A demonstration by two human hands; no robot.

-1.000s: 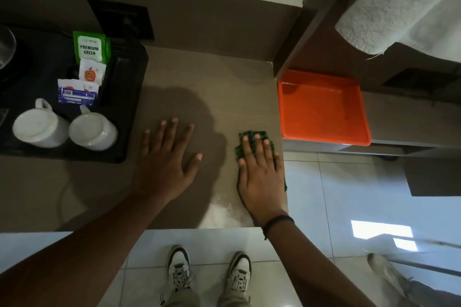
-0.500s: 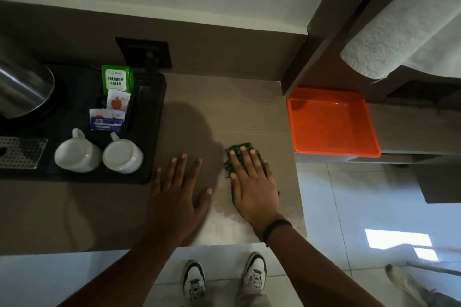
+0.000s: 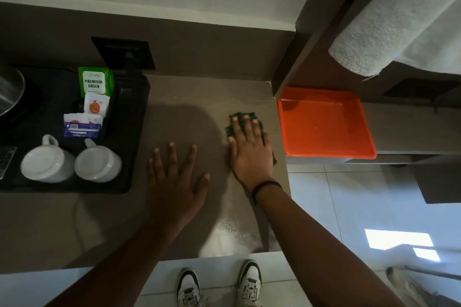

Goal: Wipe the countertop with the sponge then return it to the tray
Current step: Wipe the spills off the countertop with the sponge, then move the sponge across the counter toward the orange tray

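Observation:
A dark green sponge (image 3: 237, 118) lies flat on the brown countertop (image 3: 189, 97), near its right edge. My right hand (image 3: 249, 149) presses down on the sponge with flat fingers and hides most of it. Only the sponge's far end and a sliver at its right side show. My left hand (image 3: 174, 177) rests palm down on the counter to the left, fingers spread, holding nothing. The orange tray (image 3: 324, 122) sits empty on a lower shelf just right of the counter's edge. A pale wet patch (image 3: 229, 232) shines near the counter's front edge.
A black tray (image 3: 134, 112) on the left holds two upturned white mugs (image 3: 72, 162), tea sachets (image 3: 94, 82) and part of a metal kettle (image 3: 10, 92). A white towel (image 3: 389, 27) hangs at upper right. Tiled floor and my shoes (image 3: 219, 284) lie below.
My right hand has slid the sponge back to the right and a little farther from me, toward the counter's right edge. My left hand stays flat on the counter.

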